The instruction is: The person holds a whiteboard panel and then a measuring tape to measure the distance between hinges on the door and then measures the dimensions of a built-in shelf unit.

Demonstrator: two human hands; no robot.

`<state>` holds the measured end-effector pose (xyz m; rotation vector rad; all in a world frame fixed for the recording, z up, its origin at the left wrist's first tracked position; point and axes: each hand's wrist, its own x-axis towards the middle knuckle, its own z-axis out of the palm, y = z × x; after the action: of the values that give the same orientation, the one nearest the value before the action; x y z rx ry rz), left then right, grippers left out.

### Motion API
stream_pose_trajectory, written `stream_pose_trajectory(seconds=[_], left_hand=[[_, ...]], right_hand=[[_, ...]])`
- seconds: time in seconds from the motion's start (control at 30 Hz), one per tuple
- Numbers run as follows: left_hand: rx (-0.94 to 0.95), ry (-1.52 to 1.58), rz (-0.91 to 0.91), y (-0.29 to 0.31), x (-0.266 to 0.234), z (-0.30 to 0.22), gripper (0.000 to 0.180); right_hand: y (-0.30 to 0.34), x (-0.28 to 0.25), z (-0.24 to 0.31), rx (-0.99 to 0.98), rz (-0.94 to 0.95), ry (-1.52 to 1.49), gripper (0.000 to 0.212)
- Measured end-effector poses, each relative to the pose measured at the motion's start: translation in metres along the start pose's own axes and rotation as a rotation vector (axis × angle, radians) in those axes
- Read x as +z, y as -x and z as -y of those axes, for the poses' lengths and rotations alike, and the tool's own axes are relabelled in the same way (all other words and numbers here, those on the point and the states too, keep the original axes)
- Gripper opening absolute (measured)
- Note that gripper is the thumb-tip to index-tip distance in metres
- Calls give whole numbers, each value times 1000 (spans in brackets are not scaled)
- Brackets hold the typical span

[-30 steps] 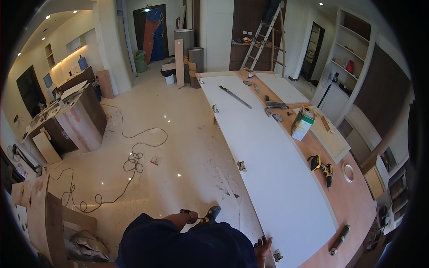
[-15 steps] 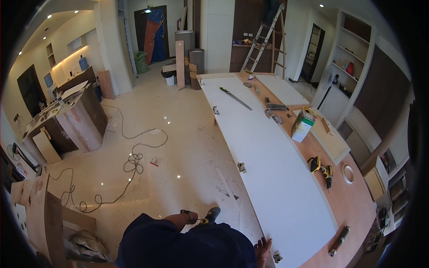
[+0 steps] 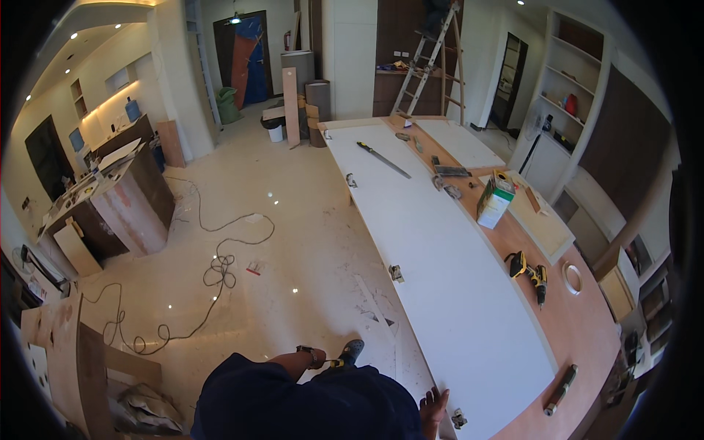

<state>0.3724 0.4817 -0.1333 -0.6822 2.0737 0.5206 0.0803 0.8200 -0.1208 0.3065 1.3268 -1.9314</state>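
Observation:
My left hand [image 3: 318,358], with a dark band at its wrist, is low in front of my body and partly hidden by my dark shirt. It appears closed on a yellow-and-black tool [image 3: 336,362], whose kind I cannot make out. At the near left edge of a long white door panel [image 3: 455,293], my right hand [image 3: 434,405] has its fingers spread. Beside those fingers sits a metal cabinet hinge [image 3: 459,419]; another hinge [image 3: 397,273] is farther along the same edge. The panel lies flat on a brown wooden worktop [image 3: 587,334].
A cordless drill [image 3: 529,277], a tape roll [image 3: 572,279], a rectangular can [image 3: 496,199], a handsaw [image 3: 383,159] and a dark cylindrical tool [image 3: 561,390] lie about the panel and worktop. A cable [image 3: 220,271] loops across the floor. Someone stands on a ladder [image 3: 425,66] behind.
The view has shifted slightly. Both hands keep nearly the same places, and the panel and tools have not visibly moved.

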Motion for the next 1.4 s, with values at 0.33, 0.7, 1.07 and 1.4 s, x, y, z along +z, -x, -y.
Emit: stream_pose_trajectory(seconds=[0.33,0.7,1.07,1.4], left_hand=[[-41,18,15,1,2,1,19],[49,-200,19,-20,15,8,18],[58,-142,2,-8,9,6,16],[35,-135,-24,-7,15,9,18]], right_hand=[[-1,-2,-1,-14,1,-2,82],[1,-2,0,-9,8,0,80],[1,-2,0,-6,5,5,78],[15,15,8,-7,-35,6,82]])
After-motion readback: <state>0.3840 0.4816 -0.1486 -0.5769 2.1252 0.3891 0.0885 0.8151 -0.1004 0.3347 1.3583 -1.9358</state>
